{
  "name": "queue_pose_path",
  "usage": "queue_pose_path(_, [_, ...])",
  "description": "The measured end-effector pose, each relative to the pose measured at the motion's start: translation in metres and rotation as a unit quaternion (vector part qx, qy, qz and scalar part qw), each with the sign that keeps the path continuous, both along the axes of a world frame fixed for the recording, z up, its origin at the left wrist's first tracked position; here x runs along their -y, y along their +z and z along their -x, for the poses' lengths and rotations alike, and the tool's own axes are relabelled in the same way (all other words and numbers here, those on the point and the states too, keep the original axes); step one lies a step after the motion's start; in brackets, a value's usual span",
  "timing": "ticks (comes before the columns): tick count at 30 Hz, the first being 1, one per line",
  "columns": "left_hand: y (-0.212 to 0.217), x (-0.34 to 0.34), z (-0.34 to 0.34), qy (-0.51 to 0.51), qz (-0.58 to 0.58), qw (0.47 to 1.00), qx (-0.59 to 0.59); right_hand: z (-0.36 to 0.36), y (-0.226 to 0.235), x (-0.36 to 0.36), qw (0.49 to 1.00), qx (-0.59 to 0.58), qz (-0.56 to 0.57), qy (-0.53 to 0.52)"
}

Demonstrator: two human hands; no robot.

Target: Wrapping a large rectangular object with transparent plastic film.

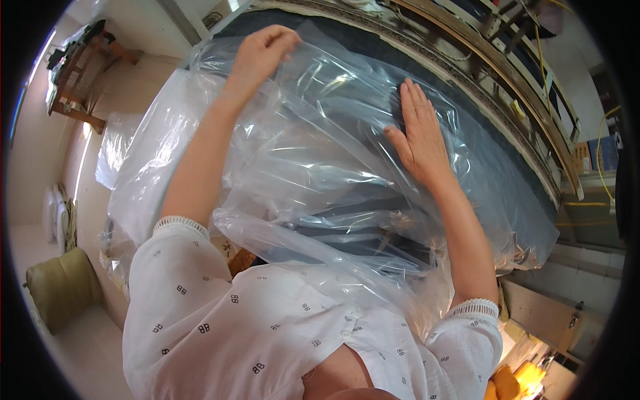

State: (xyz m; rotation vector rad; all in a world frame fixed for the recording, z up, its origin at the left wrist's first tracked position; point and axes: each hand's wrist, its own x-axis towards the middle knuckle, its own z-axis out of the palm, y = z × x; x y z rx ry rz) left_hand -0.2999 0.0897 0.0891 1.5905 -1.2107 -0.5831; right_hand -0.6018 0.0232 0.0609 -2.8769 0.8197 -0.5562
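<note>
A large clear plastic bag (313, 167) lies crumpled over a dark table top (493, 160). My left hand (263, 53) reaches to the far side and pinches the upper edge of the plastic between its fingers. My right hand (417, 137) lies flat, fingers together, pressing down on the plastic near the middle of the table. A dark folded thing (360, 227) shows through the plastic close to my body. My white short-sleeved top fills the lower part of the view.
A wooden frame with rails (507, 73) runs along the table's far right edge. More clear plastic (117, 143) hangs off the left side above a pale floor. A wooden stool (80, 73) stands far left and an olive cushion (63, 287) lies lower left.
</note>
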Motion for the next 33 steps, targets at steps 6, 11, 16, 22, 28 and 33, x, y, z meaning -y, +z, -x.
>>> queue_pose_path(6, [0.011,0.016,-0.016,0.011,-0.086,0.995,-0.041,0.003,0.003,-0.003,1.0,0.0,-0.011,0.003])
queue_pose_path(11, [0.017,0.027,-0.008,-0.017,-0.252,0.959,0.129,-0.001,0.003,-0.002,1.0,-0.006,-0.016,-0.005])
queue_pose_path(16, [0.006,0.038,-0.013,-0.065,-0.227,0.972,0.017,-0.002,0.005,-0.002,1.0,0.002,-0.012,-0.006])
queue_pose_path(22, [0.009,0.031,0.008,-0.015,-0.029,0.996,-0.087,0.002,0.008,0.001,0.986,0.147,-0.083,-0.008])
queue_pose_path(28, [0.022,0.018,0.016,-0.062,0.02,0.975,-0.214,0.005,0.028,0.002,0.975,0.198,-0.071,-0.075])
queue_pose_path(33, [0.042,0.01,0.019,-0.09,0.08,0.95,-0.288,0.023,0.047,0.003,0.971,0.138,-0.165,-0.1])
